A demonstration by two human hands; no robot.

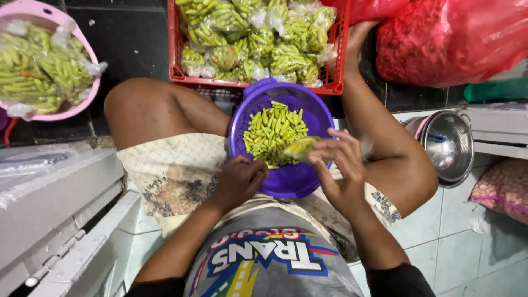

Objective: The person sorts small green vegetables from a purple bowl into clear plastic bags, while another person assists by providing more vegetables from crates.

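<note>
Purple basin of green chillies, both hands at its near rim

Purple basin (291, 181) sits on my lap between the knees, loose green chillies (273, 131) heaped in it. My right hand (340, 168) hangs over the basin's right rim, fingers curled round a small clear bag of chillies (301, 147), pinched at the fingertips, just above the heap. My left hand (240, 179) is at the near-left rim, closed into a loose fist; I cannot tell what it has in it, if anything. Just beyond the basin, red crate (338, 66) packed with filled chilli bags. Pink basin (82, 104) far left, more bags inside. Steel colander (448, 144) on the right, red sacks (451, 38) behind it.
</note>
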